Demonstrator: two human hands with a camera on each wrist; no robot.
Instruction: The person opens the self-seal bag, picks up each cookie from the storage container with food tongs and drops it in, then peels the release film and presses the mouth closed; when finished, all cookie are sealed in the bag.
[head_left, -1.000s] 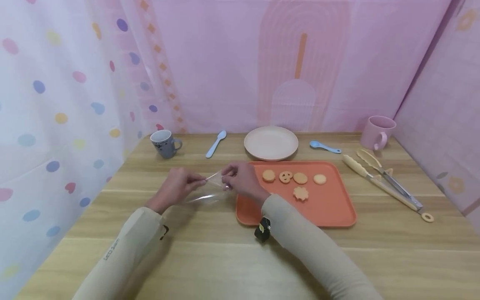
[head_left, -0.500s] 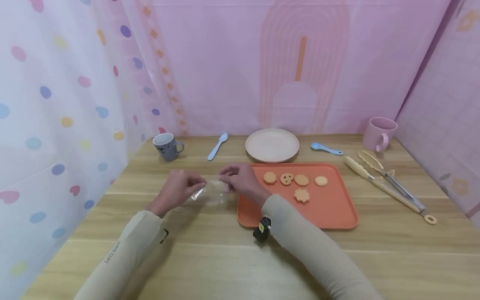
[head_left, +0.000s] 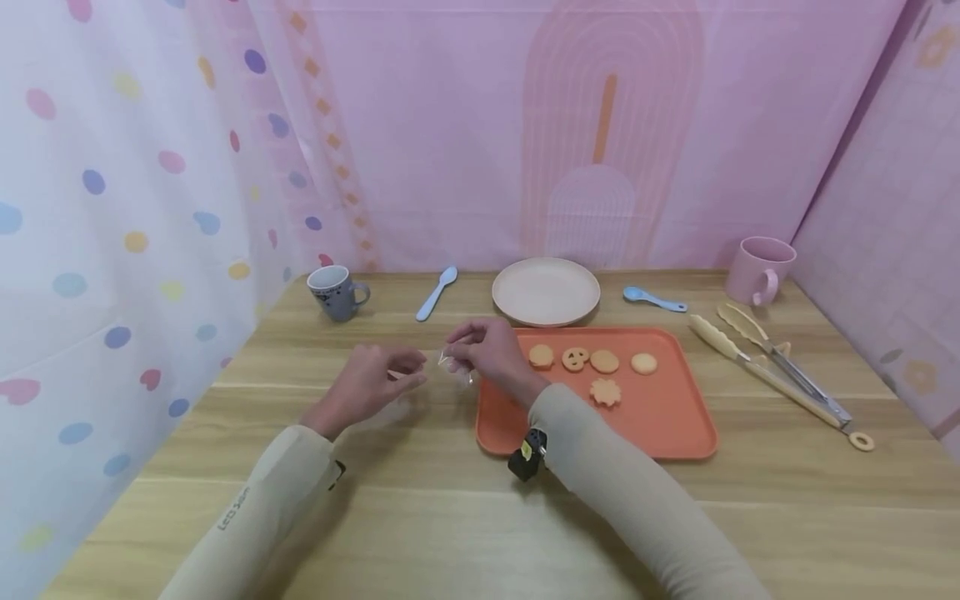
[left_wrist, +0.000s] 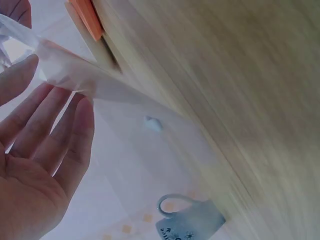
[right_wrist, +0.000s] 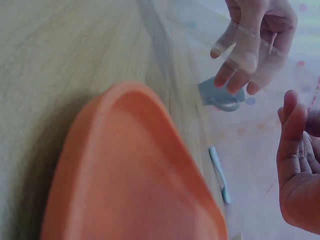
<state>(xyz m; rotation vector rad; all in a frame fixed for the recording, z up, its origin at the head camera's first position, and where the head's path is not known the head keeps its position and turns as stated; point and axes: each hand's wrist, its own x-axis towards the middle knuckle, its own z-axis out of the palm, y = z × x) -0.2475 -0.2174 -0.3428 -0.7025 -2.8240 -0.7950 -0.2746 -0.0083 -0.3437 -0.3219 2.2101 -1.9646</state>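
Plate watch: the pale round plate (head_left: 546,292) sits far back on the tabletop (head_left: 420,533)! Left of it lies a light-blue spoon (head_left: 436,296), farther left stands a grey mug (head_left: 333,298); right of it, a bright-blue spoon (head_left: 654,299), then a pink mug (head_left: 748,273), and the tongs (head_left: 787,390) sprawl nearer; behind it, a pink curtain (head_left: 435,150).

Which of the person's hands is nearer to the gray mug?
Left. The left hand is in front of the gray mug, slightly to its right; the right hand is farther right, by the orange tray's far left corner.
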